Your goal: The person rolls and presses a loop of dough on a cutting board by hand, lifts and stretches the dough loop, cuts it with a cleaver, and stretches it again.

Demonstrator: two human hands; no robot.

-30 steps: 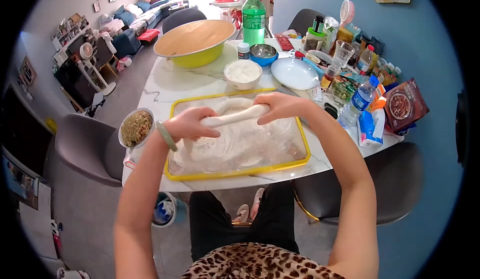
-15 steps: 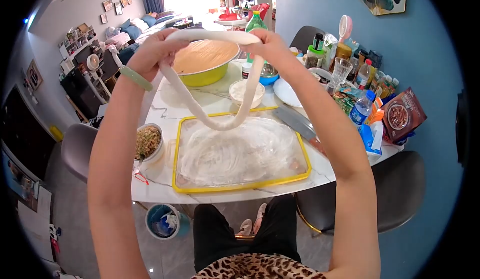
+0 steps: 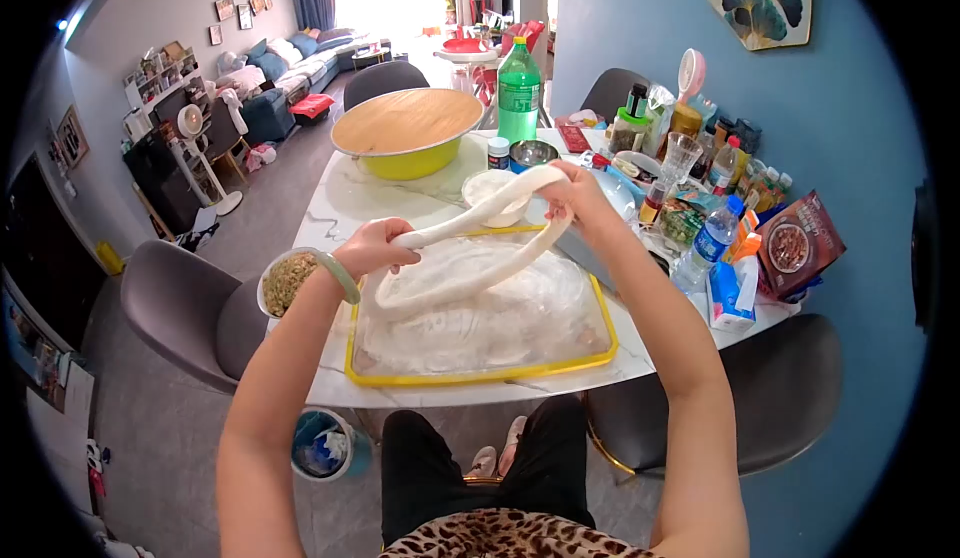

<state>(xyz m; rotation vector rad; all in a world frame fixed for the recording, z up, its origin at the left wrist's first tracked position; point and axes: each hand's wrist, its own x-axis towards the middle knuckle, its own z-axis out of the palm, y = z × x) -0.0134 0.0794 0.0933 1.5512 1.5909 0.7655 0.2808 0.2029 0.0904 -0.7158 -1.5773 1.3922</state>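
Observation:
A long white rope of dough (image 3: 480, 280) hangs as a loop between my hands, its lower left bend close over the floured board (image 3: 480, 370) with a yellow rim. My left hand (image 3: 376, 246) is closed on the loop's left end, a pale green bangle on that wrist. Higher and to the right, my right hand (image 3: 578, 198) grips the other end, fingers wrapped round it. Behind the loop stands a bowl of white flour (image 3: 488, 198), partly covered by the dough. Left of the board, a bowl of chopped filling (image 3: 288, 280) is partly behind my left wrist.
A large yellow-green basin (image 3: 415, 158) with a wooden-looking round cover stands at the back left. Beside it is a green bottle (image 3: 518, 93). Bottles, jars and packets crowd the right side, with a tissue pack (image 3: 731, 298) near the edge. A bin (image 3: 328, 446) stands below.
Both hands have come down from above the basin toward the board, the left hand lower than the right. The dough loop, upright before, now slants low over the board.

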